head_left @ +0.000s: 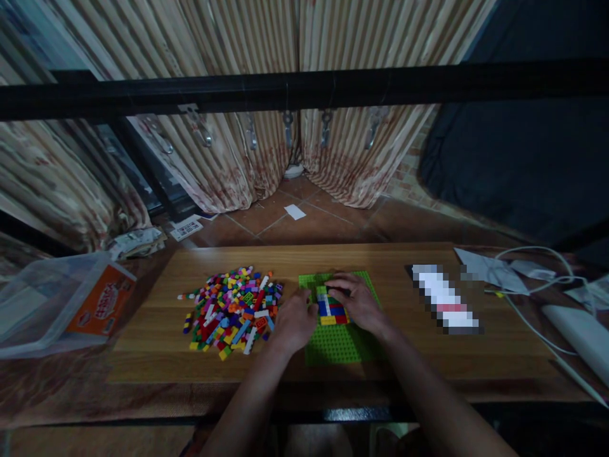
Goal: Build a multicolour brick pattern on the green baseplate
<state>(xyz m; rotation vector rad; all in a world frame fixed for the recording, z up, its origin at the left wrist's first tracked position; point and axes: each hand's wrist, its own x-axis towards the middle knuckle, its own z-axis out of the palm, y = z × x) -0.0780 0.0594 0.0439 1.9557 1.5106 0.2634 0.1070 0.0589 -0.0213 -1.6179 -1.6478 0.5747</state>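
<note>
A green studded baseplate [335, 346] lies on the wooden table in front of me. On it stands a low build of toy bricks [334, 309] in blue, white, red and yellow. My right hand [359, 303] reaches over the build from the right, its fingers bent around a dark brick at the far edge, partly hidden. Close by the build's left side is my left hand [295, 319], thumb and forefinger apart, the other fingers curled out of sight; nothing shows in it. Left of that hand spreads a heap of loose multicoloured bricks [233, 311].
A clear plastic box [52, 336] with an orange label stands left of the table board [157, 330]. To the right lies a pixelated, blurred-out item [445, 298]. White cables [537, 330] and papers [495, 270] are at the far right. A dark rail [266, 95] crosses above.
</note>
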